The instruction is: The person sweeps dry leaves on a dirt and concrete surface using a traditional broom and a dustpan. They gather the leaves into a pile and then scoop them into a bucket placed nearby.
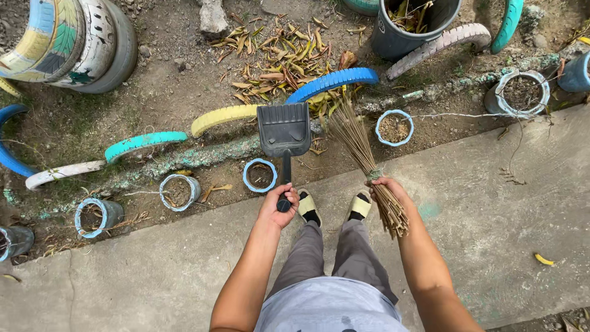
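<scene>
The left hand [279, 206] is clamped on the dustpan [284, 129] handle; the right hand [384, 187] is clamped on the stick broom [362, 150]. Dry leaves [276, 58] at upper centre remain unswept; the dustpan appears empty.

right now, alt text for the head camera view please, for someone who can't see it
Seen from above, a person's left hand holds a black dustpan by its handle and the right hand grips a bundled stick broom. Both point at dry leaves on dirt edged with half-buried painted tyres, beside a concrete path.
</scene>
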